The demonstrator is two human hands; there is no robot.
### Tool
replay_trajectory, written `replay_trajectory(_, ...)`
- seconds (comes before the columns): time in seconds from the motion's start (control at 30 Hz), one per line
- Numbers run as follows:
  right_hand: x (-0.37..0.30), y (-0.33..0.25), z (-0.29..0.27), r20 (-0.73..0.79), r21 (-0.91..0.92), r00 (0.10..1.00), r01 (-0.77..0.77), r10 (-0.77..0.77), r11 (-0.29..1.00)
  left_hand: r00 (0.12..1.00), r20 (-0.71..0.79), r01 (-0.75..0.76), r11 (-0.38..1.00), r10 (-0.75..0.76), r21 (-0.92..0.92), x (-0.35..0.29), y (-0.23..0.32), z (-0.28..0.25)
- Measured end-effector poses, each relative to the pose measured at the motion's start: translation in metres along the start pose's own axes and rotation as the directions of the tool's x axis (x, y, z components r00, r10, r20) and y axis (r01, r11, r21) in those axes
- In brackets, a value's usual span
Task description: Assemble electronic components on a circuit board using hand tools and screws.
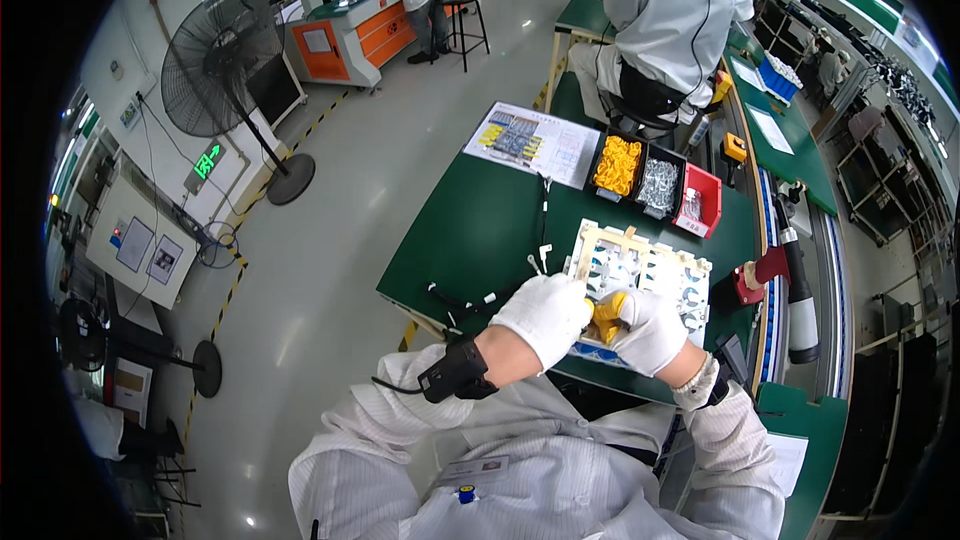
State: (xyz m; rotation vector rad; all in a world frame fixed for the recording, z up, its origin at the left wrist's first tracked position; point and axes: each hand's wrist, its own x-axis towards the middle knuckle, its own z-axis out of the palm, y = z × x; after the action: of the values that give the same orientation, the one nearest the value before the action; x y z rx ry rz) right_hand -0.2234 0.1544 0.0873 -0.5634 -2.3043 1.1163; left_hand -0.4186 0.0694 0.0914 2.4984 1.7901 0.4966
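Observation:
Both my hands wear white gloves and meet over the near left part of a cream-coloured frame assembly [695, 285] with rows of openings. My right hand [650, 333] is closed around a yellow plastic piece [607, 316] at the frame's near edge. Beside it, my left hand [545, 318] has its fingers curled together near that yellow piece; what they grip, if anything, is hidden. A black cable with white connectors [466, 304] lies to the left of my left hand. Another dark cable [545, 202] runs up the green table [430, 230] beyond it.
Beyond the frame stand a black bin of yellow parts [618, 164], a bin of metal parts [659, 186] and a red bin [703, 202]. A printed sheet [532, 143] lies left of them. A dark red bracket [757, 278] and a conveyor line are at right. A seated person [672, 15] works ahead.

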Motion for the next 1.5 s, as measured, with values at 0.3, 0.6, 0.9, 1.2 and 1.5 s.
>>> replay_trajectory(0.3, -0.015, -0.011, -0.001, 0.005, -0.379, 0.996, 0.081, -0.086, 0.922, 0.986, -0.163, -0.008, 0.984, -0.021, -0.176, -0.01, 0.003, 0.01)
replay_trajectory(0.6, -0.024, -0.004, 0.005, -0.037, -0.41, 0.981, 0.158, -0.189, 0.898, 0.975, -0.221, -0.029, 0.98, -0.015, -0.196, -0.004, 0.001, 0.017)
replay_trajectory(0.9, -0.075, 0.012, -0.04, -0.728, 0.075, 0.671, -0.126, 0.14, 0.989, 0.977, -0.213, -0.053, 0.979, 0.011, -0.195, 0.002, 0.006, 0.009)
replay_trajectory(1.2, -0.079, 0.136, -0.113, -0.988, -0.023, 0.145, -0.481, 0.053, 0.877, 0.969, -0.245, -0.087, 0.98, 0.041, -0.18, 0.003, 0.009, 0.008)
replay_trajectory(1.5, -0.06, 0.248, -0.193, -0.946, -0.036, 0.292, -0.527, 0.141, 0.849, 0.98, -0.194, -0.084, 0.979, 0.047, -0.186, 0.01, 0.002, 0.019)
